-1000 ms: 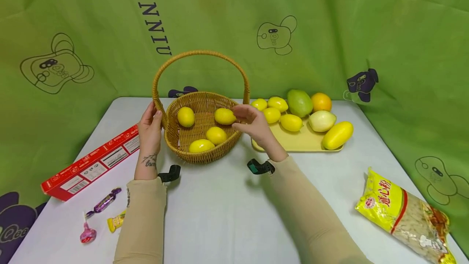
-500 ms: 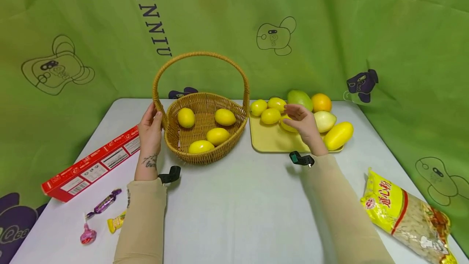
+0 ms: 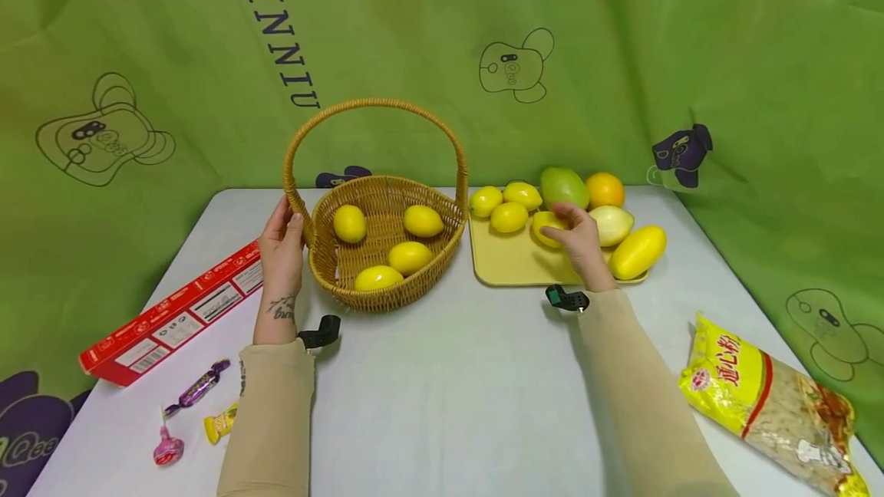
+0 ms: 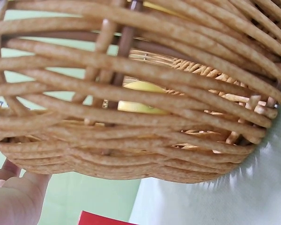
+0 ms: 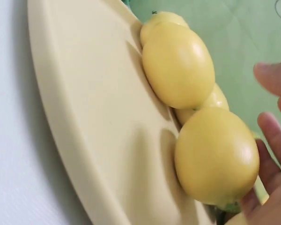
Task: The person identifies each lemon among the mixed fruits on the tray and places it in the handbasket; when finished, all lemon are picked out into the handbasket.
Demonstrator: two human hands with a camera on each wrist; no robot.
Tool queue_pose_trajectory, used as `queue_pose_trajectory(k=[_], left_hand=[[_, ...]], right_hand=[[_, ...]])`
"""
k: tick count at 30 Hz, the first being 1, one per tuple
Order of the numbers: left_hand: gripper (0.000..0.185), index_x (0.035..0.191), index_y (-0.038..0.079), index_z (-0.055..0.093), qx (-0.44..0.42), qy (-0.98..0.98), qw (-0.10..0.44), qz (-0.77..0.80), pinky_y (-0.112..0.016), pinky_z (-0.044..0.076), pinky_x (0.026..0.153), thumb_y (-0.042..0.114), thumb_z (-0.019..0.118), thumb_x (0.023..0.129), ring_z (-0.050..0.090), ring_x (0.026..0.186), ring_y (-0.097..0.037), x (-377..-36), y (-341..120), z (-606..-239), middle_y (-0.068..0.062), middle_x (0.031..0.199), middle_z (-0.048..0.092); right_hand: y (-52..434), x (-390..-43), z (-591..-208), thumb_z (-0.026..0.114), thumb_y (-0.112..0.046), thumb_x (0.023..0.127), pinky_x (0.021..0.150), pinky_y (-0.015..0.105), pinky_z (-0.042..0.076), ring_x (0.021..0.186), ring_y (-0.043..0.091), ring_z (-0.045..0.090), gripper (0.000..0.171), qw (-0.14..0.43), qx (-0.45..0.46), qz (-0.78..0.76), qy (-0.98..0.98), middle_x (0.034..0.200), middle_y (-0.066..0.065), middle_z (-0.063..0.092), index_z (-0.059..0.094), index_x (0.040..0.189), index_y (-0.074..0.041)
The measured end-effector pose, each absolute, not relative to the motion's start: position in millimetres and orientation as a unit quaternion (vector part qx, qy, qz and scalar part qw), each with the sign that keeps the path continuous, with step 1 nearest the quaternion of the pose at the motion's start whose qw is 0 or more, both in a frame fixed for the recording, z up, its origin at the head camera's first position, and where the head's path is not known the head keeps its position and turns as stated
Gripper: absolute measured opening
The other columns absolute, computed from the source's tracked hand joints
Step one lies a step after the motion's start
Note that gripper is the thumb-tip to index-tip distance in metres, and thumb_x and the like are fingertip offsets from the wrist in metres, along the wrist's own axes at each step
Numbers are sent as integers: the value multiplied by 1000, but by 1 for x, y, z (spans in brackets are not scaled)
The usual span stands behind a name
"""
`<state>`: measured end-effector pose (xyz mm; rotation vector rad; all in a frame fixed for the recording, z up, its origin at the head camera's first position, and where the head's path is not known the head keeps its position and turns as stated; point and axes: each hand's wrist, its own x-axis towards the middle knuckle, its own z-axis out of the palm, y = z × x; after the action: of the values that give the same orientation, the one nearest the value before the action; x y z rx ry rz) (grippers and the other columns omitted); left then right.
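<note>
Right grip (image 3: 583,242) wide at a lemon (image 3: 543,222), left grip (image 3: 282,255) on the wicker basket (image 3: 383,298).

From my station, I have the lemon on the yellow tray (image 3: 507,262), fingers at its edge, thumb apart; I can't tell whether they touch. On my left, I'm holding the basket at the foot of its handle, four yellow fruits (image 3: 410,258) inside, a red box (image 3: 176,309) beside it on the surface (image 3: 428,397).

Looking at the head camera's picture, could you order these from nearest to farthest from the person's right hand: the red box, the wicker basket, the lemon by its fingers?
1. Lemon, right at the right hand, on the tray.
2. Wicker basket, to the hand's left.
3. Red box, farther left, past the basket.
</note>
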<state>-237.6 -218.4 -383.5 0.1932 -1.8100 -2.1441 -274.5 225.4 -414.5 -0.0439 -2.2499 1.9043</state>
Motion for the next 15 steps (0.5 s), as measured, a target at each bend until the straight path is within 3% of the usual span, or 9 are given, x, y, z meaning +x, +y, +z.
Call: queue_pose_trajectory(k=[9, 15], left_hand=[[42, 139, 24, 43, 67, -630, 162, -757, -35, 33, 109, 18, 45, 98, 40, 129, -18, -237, -219, -384, -5, 145, 39], [42, 139, 24, 43, 67, -628, 161, -758, -35, 33, 110, 18, 45, 98, 40, 129, -18, -237, -218, -383, -5, 144, 40]], right_hand=[[223, -280, -422, 66, 5, 77, 113, 38, 24, 131, 30, 33, 61, 58, -45, 607, -791, 140, 21, 40, 41, 134, 7], [217, -284, -421, 67, 5, 76, 112, 38, 27, 131, 31, 34, 68, 48, -56, 595, -800, 141, 21, 39, 38, 137, 5]])
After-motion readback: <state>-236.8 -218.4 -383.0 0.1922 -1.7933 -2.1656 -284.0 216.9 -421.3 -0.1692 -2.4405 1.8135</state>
